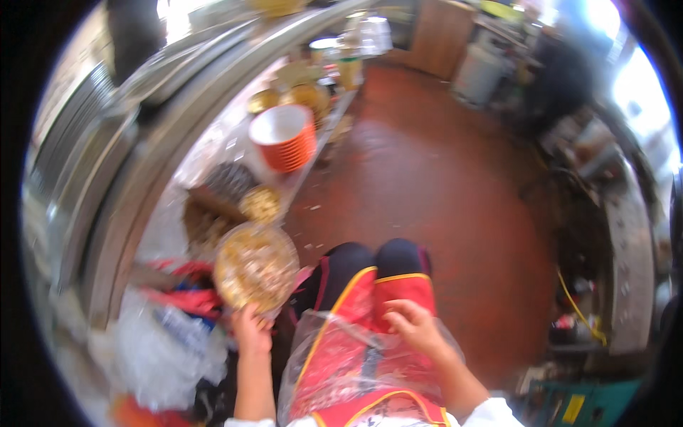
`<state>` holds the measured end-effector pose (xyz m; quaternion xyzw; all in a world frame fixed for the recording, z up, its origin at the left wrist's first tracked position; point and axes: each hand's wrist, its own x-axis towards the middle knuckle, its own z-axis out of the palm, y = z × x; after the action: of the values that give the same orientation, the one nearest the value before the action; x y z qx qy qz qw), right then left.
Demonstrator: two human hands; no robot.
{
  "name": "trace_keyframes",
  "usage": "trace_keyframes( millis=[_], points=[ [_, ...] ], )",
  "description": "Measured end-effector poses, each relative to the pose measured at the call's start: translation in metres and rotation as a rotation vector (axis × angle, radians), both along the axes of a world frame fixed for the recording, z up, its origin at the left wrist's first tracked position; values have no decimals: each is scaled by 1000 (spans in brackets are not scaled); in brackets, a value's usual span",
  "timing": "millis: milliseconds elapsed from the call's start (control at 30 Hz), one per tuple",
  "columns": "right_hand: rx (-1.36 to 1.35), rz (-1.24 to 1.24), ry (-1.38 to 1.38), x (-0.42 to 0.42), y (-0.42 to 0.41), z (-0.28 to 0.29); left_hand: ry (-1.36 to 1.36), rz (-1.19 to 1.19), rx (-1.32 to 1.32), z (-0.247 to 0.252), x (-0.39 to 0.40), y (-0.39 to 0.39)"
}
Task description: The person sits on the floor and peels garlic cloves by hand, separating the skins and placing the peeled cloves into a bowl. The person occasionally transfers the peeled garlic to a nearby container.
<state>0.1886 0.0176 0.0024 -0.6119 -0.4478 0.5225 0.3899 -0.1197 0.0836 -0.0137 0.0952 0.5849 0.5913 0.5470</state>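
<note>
My left hand (pixel 252 331) grips the near rim of a wide, round clear plastic container (pixel 256 267). Pale, chopped food pieces lie inside, too blurred to name. My right hand (pixel 413 324) hovers over the lap of a red apron (pixel 352 320) with yellow trim, fingers loosely curled; I see nothing clearly between them. Spread across the lap is a clear plastic bag (pixel 320 357), close below the right hand. Just beyond the round container stands a small bowl (pixel 261 204) of pale yellowish pieces.
A stack of orange bowls (pixel 285 140) with white insides stands on a low shelf (pixel 304 181) at left. Gold-coloured bowls (pixel 307 96) sit behind it. White plastic bags (pixel 160 347) bulge at lower left. A grey gas cylinder (pixel 476 72) stands beyond the red floor (pixel 453 197).
</note>
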Motion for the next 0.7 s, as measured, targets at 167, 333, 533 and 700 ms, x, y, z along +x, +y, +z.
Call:
trace_keyframes(
  millis=[167,333,533,700],
  points=[
    [-24,-52,-7,13,-14,4,77,-174,-88,4,21,-14],
    [-48,-181,133,17,-21,24,18,-490,70,5,45,-42],
    [75,-322,64,10,-31,22,64,-1061,65,-7,63,-52],
    [258,-293,-253,11,-37,20,205,-1134,79,-14,70,-52]
  ],
)
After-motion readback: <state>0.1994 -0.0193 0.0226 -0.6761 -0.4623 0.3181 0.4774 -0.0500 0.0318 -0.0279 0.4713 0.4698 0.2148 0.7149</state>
